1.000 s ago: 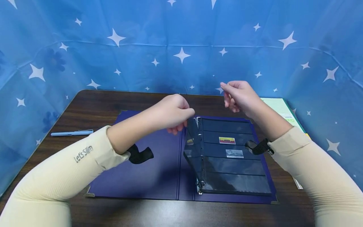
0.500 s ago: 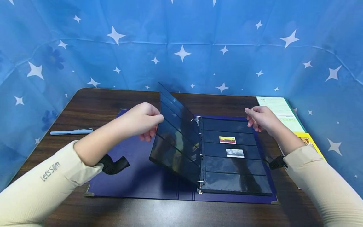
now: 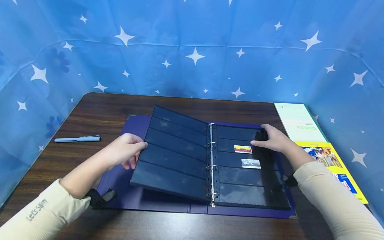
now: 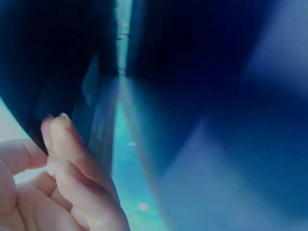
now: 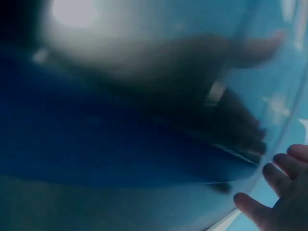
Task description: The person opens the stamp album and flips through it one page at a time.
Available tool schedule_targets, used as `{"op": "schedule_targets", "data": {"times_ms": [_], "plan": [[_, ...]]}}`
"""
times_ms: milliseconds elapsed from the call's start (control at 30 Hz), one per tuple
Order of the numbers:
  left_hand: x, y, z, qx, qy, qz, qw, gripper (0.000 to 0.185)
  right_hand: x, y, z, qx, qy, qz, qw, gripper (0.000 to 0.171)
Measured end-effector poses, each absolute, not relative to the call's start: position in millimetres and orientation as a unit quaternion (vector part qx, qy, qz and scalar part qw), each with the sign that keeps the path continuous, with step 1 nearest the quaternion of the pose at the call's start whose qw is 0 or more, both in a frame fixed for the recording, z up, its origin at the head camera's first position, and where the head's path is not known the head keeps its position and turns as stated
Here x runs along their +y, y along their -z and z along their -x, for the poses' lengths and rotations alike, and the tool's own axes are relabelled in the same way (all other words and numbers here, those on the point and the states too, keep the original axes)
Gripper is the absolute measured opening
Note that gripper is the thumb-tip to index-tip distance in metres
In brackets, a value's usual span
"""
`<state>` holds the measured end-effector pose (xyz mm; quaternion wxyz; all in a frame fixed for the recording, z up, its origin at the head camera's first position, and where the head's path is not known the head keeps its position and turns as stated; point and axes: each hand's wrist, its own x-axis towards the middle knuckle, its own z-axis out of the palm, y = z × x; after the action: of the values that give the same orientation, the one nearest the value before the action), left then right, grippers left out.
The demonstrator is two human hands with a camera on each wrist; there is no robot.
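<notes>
We record one purple album [image 3: 120,187], spread flat on the brown table [image 3: 180,222] in the middle of the head view, a metal ring spine [image 3: 212,178] running between two black pocket pages. Left page [image 3: 174,153]: raised at a slant above the left cover, its outer edge pinched by the left hand [image 3: 126,151]; we find this grip clamped on the edge between thumb and fingers. Right page [image 3: 249,192]: lying flat, bearing a yellow-and-red stamp [image 3: 243,149] and, just below it and slightly right, a grey stamp [image 3: 251,163]. Right hand [image 3: 274,138]: at the page's upper outer part, thumb near the yellow-and-red stamp, grip apart; we cannot tell whether the fingertips touch the page. Left of the album we list one light-blue pen [image 3: 77,139]; to the right, one pale notepad [image 3: 297,123] and, adjoining its near end, one yellow booklet [image 3: 346,170], partly covered by the right sleeve [image 3: 324,195]. Behind the table: one blue curtain [image 3: 210,26] with white stars.
</notes>
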<state>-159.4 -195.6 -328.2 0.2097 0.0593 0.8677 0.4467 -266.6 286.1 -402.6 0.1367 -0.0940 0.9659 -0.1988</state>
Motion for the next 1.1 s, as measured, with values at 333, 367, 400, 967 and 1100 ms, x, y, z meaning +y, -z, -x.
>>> {"op": "schedule_targets", "data": {"times_ms": [333, 367, 400, 967, 1100], "plan": [[-212, 380, 155, 0.893, -0.395, -0.004, 0.218, 0.038, 296, 419, 267, 0.961, 0.174, 0.143, 0.160, 0.130], [-212, 383, 155, 0.895, -0.388, -0.005, 0.219, 0.038, 297, 420, 266, 0.959, 0.178, 0.147, 0.163, 0.130], [-212, 386, 155, 0.899, -0.379, -0.009, 0.219, 0.037, 297, 420, 266, 0.958, 0.182, 0.150, 0.165, 0.131], [-205, 400, 151, 0.940, -0.255, -0.053, 0.220, 0.029, 293, 419, 258, 0.950, 0.190, 0.156, 0.191, 0.126], [-201, 399, 149, 0.968, -0.173, -0.060, 0.172, 0.034, 292, 417, 256, 0.950, 0.190, 0.163, 0.185, 0.121]]}}
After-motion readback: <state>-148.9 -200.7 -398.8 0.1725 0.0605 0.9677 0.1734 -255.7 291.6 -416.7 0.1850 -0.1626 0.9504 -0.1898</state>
